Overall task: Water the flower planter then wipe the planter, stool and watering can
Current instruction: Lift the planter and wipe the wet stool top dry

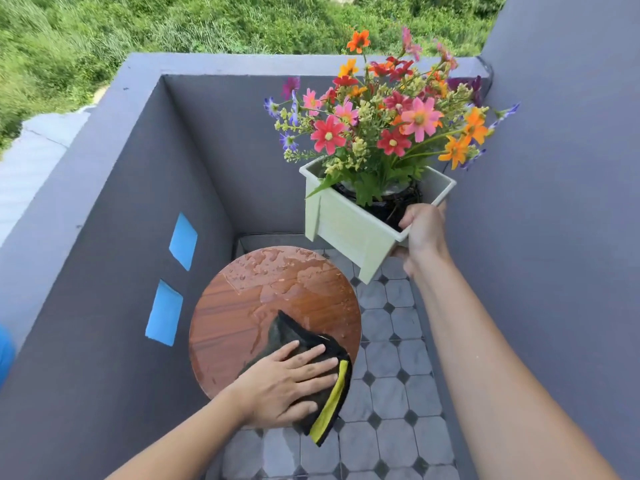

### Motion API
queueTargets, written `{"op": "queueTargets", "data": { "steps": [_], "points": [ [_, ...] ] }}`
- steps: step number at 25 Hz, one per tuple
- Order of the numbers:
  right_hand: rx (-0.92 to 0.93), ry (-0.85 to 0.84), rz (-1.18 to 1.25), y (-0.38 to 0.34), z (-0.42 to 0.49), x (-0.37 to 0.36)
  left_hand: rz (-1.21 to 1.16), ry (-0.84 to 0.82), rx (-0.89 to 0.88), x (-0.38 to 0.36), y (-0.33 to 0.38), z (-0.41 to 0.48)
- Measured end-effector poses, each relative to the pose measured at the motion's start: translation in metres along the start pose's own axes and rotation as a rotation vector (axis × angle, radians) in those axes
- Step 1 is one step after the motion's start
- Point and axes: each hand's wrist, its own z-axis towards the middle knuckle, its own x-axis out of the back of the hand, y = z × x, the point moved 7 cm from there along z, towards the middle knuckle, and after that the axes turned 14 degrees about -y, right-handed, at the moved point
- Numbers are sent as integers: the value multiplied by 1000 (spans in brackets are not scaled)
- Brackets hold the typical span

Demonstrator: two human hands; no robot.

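Note:
My right hand (pixel 420 237) grips the near corner rim of the pale green flower planter (pixel 346 225) and holds it tilted in the air, above and to the right of the stool. Colourful flowers (pixel 388 116) fill the planter. The round brown stool top (pixel 263 292) is wet, with puddles and drops on its far half. My left hand (pixel 285 382) lies flat, fingers spread, on a dark cloth with a yellow edge (pixel 334 396) at the stool's near right rim. The watering can is not in view.
Grey balcony walls (pixel 114 237) close in on the left, far side and right (pixel 554 202). The floor is grey tile (pixel 391 386). Two blue rectangles (pixel 173 278) mark the left wall. Grass lies beyond the parapet.

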Motion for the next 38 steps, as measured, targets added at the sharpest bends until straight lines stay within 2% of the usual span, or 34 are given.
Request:
{"op": "queueTargets", "data": {
  "steps": [5,9,16,29,38],
  "points": [
    [-21,55,-22,3,9,8,-205,61,252,26,-1,50],
    [8,91,-34,-3,18,14,-387,127,458,48,-32,76],
    [38,90,-30,-6,25,10,-526,145,759,62,-96,92],
    [28,73,-62,1,13,-1,-796,318,1292,27,-149,8],
    [17,31,-57,0,1,-12,-866,374,1489,-9,-108,-49]
  ]
}}
